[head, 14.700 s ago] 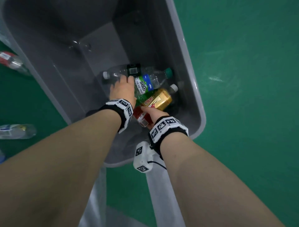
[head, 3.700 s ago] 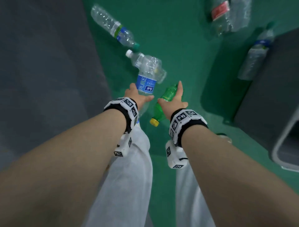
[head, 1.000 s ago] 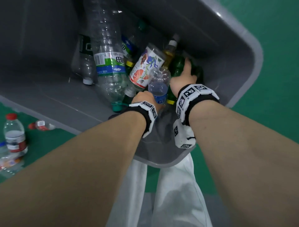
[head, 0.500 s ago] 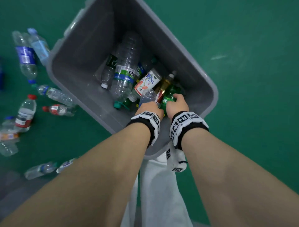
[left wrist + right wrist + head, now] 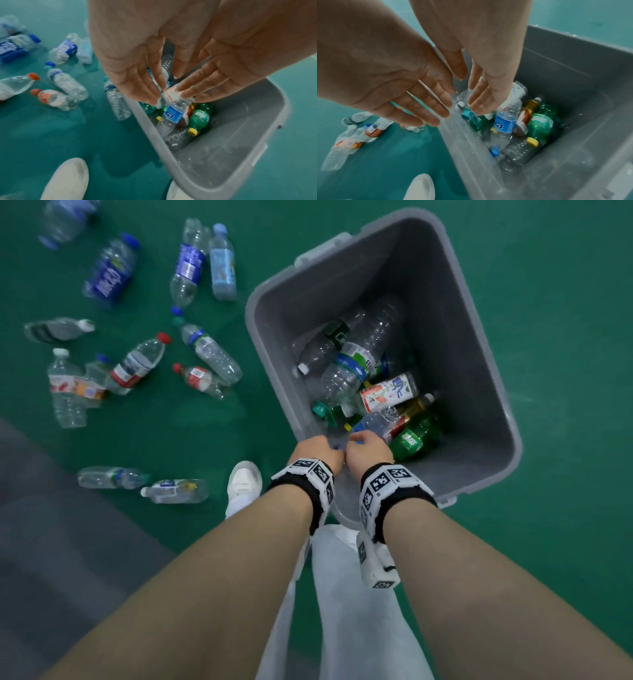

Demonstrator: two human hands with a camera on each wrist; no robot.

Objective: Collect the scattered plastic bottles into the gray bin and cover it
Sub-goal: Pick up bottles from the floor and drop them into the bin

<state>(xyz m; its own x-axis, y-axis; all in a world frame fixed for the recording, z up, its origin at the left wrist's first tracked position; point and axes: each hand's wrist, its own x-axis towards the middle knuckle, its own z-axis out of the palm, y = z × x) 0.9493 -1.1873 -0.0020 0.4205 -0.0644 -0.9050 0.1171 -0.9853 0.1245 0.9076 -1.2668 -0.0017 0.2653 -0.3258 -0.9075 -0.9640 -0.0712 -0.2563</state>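
Observation:
The gray bin [image 5: 472, 364] stands on the green floor and holds several plastic bottles. Among them a clear bottle with a blue label [image 5: 373, 422] [image 5: 504, 123] and a green bottle with a yellow cap [image 5: 412, 436] [image 5: 199, 119] lie loose near the close wall. My left hand [image 5: 317, 448] [image 5: 137, 83] and right hand [image 5: 368, 445] [image 5: 481, 97] hover side by side over the bin's near rim. Both have straight fingers and hold nothing. No lid is in view.
Several bottles lie scattered on the floor left of the bin, including a red-capped one [image 5: 137, 364], a blue-labelled one [image 5: 186, 265] and two clear ones [image 5: 109, 477] [image 5: 174, 491] near my white shoe [image 5: 244, 484]. A gray mat [image 5: 51, 542] covers the lower left.
Both hands have let go of the blue-label and green bottles and risen from inside the bin to its near rim. The view has pulled back from the bin.

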